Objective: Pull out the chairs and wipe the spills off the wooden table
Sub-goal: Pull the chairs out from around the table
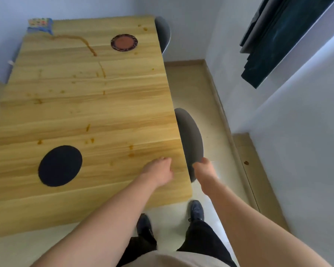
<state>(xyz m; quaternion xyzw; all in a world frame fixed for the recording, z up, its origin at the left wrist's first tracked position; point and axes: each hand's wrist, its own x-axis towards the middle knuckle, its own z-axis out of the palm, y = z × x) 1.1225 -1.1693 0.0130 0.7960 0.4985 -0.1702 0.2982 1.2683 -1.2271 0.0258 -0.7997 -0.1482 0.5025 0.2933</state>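
We see a long pale wooden table streaked and dotted with brown spills. Along its right edge, two grey round-backed chairs stand tucked in: the nearer chair and the farther chair.

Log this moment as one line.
stage: pulling near chair | right hand: grips chair back | left hand: on table | spills: unwiped
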